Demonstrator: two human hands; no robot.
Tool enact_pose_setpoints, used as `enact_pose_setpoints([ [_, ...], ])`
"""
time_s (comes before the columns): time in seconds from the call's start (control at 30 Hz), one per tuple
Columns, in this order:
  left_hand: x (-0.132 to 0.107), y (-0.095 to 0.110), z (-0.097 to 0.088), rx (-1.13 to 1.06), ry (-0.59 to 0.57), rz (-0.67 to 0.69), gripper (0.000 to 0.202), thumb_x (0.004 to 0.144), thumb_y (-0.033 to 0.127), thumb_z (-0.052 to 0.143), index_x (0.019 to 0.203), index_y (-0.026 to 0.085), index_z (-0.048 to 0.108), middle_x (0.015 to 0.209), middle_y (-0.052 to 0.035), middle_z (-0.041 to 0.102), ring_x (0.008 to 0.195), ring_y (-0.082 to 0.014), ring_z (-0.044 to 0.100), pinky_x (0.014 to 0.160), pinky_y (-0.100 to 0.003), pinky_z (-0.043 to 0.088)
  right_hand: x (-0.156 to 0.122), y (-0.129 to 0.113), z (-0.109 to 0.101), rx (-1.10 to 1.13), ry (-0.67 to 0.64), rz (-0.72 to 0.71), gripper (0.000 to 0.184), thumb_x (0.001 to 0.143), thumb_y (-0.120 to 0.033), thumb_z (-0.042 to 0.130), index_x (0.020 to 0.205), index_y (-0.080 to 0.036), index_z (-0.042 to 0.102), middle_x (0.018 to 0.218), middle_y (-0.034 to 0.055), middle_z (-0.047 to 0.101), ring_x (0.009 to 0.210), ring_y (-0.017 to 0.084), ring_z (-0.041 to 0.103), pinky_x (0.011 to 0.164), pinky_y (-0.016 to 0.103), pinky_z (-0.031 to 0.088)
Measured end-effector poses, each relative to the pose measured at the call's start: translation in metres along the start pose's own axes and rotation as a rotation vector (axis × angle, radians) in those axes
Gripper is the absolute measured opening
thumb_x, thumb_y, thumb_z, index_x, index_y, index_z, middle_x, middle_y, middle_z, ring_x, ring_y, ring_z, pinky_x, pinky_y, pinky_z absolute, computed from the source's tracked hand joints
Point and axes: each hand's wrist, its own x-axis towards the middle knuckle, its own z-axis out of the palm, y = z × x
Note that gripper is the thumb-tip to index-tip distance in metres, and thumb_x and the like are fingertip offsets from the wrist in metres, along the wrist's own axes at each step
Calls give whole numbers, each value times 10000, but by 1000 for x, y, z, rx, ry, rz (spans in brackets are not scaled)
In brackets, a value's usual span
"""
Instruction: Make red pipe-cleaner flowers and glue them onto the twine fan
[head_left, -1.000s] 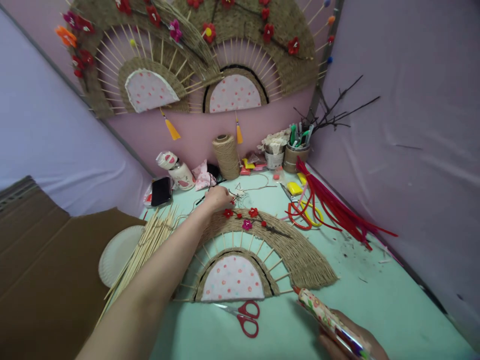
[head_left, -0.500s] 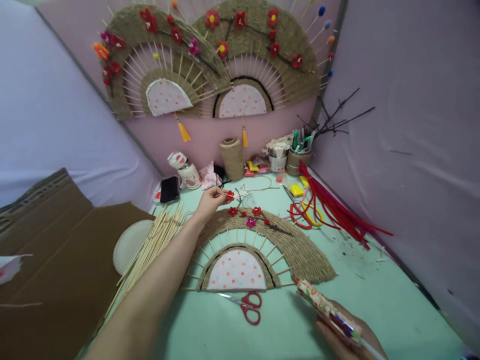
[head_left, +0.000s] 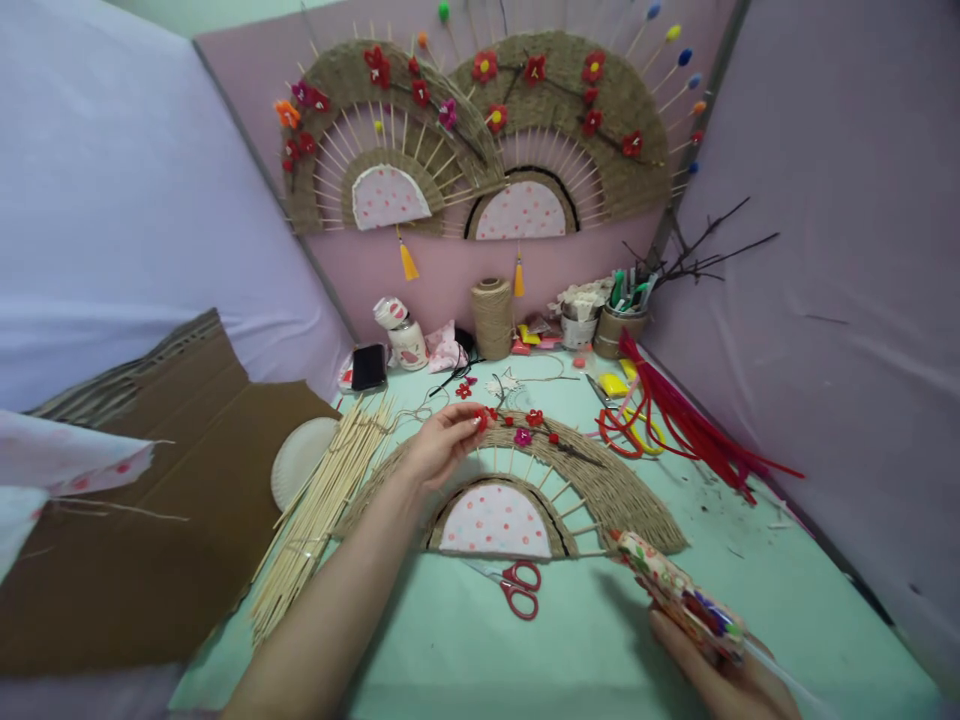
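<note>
At the far edge of the jute fan lying mid-worktop, your left hand pinches a small red flower between thumb and fingertips; the fingers are closed on it. The flower sits right at the fan's woven band, just left of the red and pink flowers already on it. The fan lies flat with its pink dotted half-disc on the near side.

Your right hand, near right, is clenched around a floral-patterned tool. Its tip points at the fan's near right corner, close to it; I can't tell if they touch.

Red scissors lie just near of the half-disc. Left of the fan there is a bundle of bamboo skewers, then a paper plate, then brown cardboard. Right of the fan are red pipe cleaners, with red and yellow loops beside them. One loose red flower lies on the worktop just beyond your left hand.

Along the far edge stand a phone, a twine spool and a pen cup. Two finished fans hang on the pink far wall.
</note>
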Motion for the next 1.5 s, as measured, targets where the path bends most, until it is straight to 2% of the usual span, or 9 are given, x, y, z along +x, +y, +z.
enact_pose_setpoints([
  [0.13, -34, -15, 21, -161, -106, -137, 264, 631, 102, 765, 863, 143, 644, 793, -23, 646, 715, -96, 640, 658, -182, 526, -12, -20, 3, -21, 57, 167, 432, 705, -533, 634, 903, -158, 717, 740, 67, 725, 597, 215, 656, 492, 260, 526],
  [0.23, -50, -29, 35, -256, -170, -219, 284, 609, 110, 786, 849, 154, 640, 778, -9, 615, 625, -65, 596, 580, -157, 491, -10, -44, 5, 48, -41, 109, 382, 739, -536, 579, 741, -173, 699, 599, 34, 645, 515, 171, 578, 477, 250, 485],
  [0.33, -61, -42, 46, -302, -193, -268, 314, 605, 100, 786, 880, 147, 642, 772, -10, 599, 612, -53, 574, 589, -154, 483, -4, -60, 6, 40, -147, 84, 390, 757, -510, 562, 540, -190, 609, 489, 9, 541, 491, 152, 522, 479, 245, 456],
  [0.43, -69, -53, 53, -298, -192, -315, 341, 635, 83, 761, 949, 136, 639, 769, -15, 586, 634, -56, 571, 610, -155, 483, -5, -65, 9, 72, -134, 121, 434, 784, -533, 520, 514, -196, 561, 468, -5, 489, 478, 138, 472, 481, 246, 434],
  [0.57, -74, -69, 58, -326, -192, -361, 262, 633, 67, 755, 858, 112, 627, 770, -23, 580, 655, -58, 574, 634, -149, 479, -12, -63, 12, 83, -94, 143, 432, 803, -551, 491, 589, -189, 589, 463, -19, 453, 474, 132, 430, 481, 251, 401],
  [0.83, -70, -82, 64, -349, -200, -399, 220, 644, 55, 747, 815, 119, 624, 734, -22, 589, 635, -62, 571, 608, -152, 465, -7, -48, 4, 55, -205, 103, 465, 847, -536, 450, 567, -178, 548, 497, -16, 444, 490, 124, 422, 482, 248, 368],
  [1.07, -67, -81, 68, -322, -182, -397, 228, 627, 70, 765, 798, 118, 622, 698, -15, 579, 628, -69, 569, 602, -162, 460, -4, -48, 3, 112, -228, 122, 439, 861, -535, 439, 874, -146, 643, 494, -39, 448, 468, 134, 439, 460, 246, 375],
  [1.3, -67, -81, 72, -249, -162, -379, 293, 581, 143, 819, 794, 124, 617, 700, -5, 579, 616, -74, 573, 612, -179, 463, -3, -46, 3, 96, -245, 106, 470, 860, -541, 429, 572, -184, 532, 466, -24, 441, 456, 125, 437, 452, 237, 370],
  [1.5, -67, -80, 73, -214, -141, -368, 330, 568, 183, 836, 796, 124, 604, 704, -4, 589, 617, -79, 581, 613, -182, 459, -5, -39, 3, 21, -251, 112, 512, 865, -563, 393, 518, -195, 472, 457, -12, 459, 471, 133, 458, 485, 245, 375],
])
